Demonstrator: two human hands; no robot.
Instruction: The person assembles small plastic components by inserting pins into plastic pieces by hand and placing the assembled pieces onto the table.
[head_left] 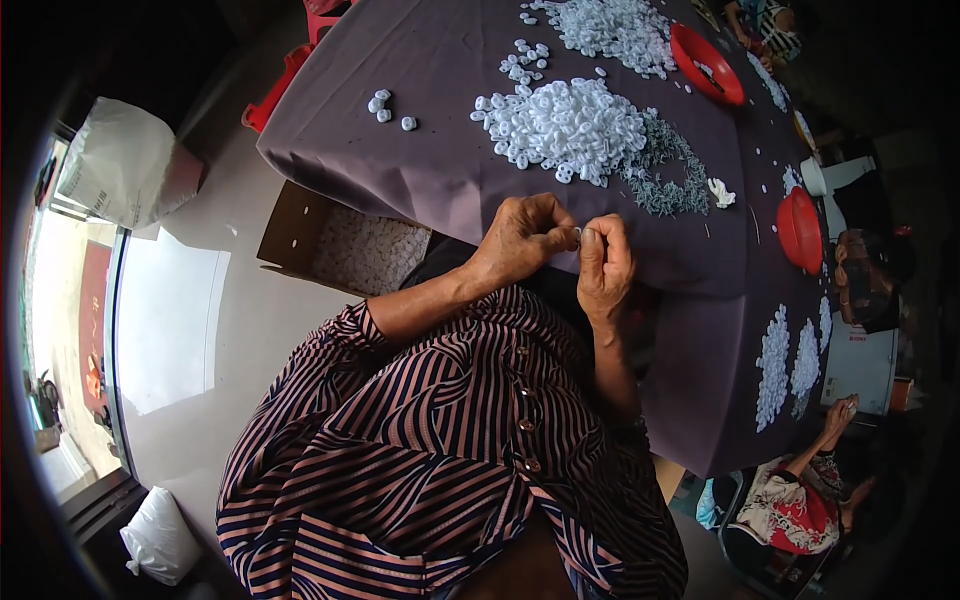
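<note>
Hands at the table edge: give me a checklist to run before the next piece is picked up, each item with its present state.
1. Left hand and right hand meet at the fingertips: ok.
2. A small pale piece is pinched between them: ok; its seating: cannot tell.
3. Pile of white pieces lies on the purple cloth ahead of the hands: ok.
4. Grey pieces lie beside that pile: ok.
5. Red bowl sits at the far side: ok; contents: cannot tell.

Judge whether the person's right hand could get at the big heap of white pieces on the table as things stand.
Probably yes: the right hand is at the table's near edge, with only bare purple cloth before the white heap. Its fingertips already pinch a small piece, though.
</note>
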